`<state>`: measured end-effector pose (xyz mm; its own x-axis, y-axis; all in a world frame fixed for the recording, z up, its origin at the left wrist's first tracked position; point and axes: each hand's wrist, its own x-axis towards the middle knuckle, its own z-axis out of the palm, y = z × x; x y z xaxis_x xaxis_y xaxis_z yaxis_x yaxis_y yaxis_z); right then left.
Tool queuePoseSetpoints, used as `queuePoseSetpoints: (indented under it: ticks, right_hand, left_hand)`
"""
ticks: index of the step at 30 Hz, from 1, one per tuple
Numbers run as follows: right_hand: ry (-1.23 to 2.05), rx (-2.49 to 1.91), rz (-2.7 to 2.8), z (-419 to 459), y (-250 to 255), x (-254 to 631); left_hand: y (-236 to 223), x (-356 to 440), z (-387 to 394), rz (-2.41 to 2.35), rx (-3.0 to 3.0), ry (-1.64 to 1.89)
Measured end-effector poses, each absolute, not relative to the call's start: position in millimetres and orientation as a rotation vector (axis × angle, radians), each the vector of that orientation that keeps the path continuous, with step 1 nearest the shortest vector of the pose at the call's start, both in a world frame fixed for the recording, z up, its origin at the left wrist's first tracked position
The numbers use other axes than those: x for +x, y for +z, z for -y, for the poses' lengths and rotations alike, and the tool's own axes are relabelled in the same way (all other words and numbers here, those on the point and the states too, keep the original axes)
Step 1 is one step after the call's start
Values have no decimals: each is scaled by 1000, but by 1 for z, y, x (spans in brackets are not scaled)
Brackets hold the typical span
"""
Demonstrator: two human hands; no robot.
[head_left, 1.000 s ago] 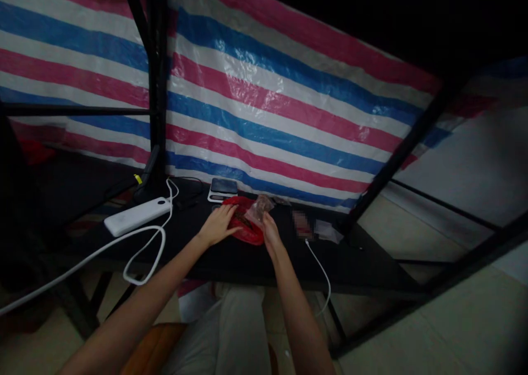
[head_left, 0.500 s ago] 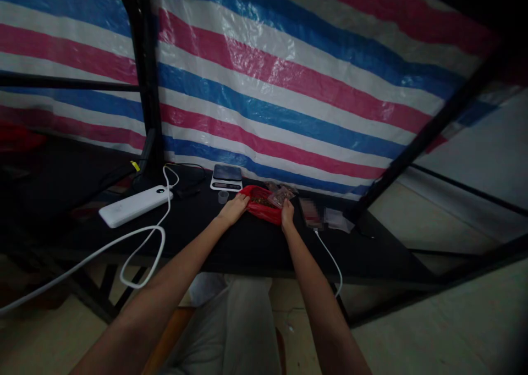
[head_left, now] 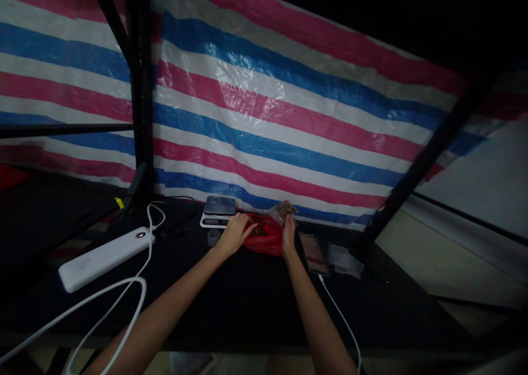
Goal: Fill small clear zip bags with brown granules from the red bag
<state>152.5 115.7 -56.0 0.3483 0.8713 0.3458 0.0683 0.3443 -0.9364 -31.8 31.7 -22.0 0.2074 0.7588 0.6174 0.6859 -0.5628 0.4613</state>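
Observation:
An opened red plastic bag (head_left: 264,247) lies on the black table with brown loose bits (head_left: 258,230) inside. At its left rim is my left hand (head_left: 234,235), fingers curled over the edge and thumb by the bits; the hand seems closed on the bag. My right hand (head_left: 289,236), at the right side, pinches a small clear bag (head_left: 284,211) of brownish bits, held up above the red bag's far right edge. Just left of my left hand are a small clear cup (head_left: 213,237) and a digital scale (head_left: 220,205).
A white power bank or similar white device (head_left: 105,258) with a looping white cable (head_left: 142,298) occupies the left. To the right are a phone (head_left: 314,252) on a charging cord and clear bags (head_left: 344,259). Striped sheeting (head_left: 268,138) and black frame posts (head_left: 142,89) stand behind.
My right hand has raised the small clear bag away from the red bag's opening. My left hand has shifted further over the red rim. The view has tilted up.

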Motion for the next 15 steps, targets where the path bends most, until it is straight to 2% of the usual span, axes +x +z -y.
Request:
queuePoseSetpoints:
  ticks: [4,9,15]
  right_hand:
    - [692,-1024,1111,-95,-55,126]
    - [701,-998,1299,-79,-58,109]
    - [598,-1013,1419,-74,-49,119]
  left_hand:
    - [-22,-5,-48,-1044,2045,1276]
    - [-37,3,-68,-959,1474,1569]
    - [-37,-8,-63,-787,1320,1415]
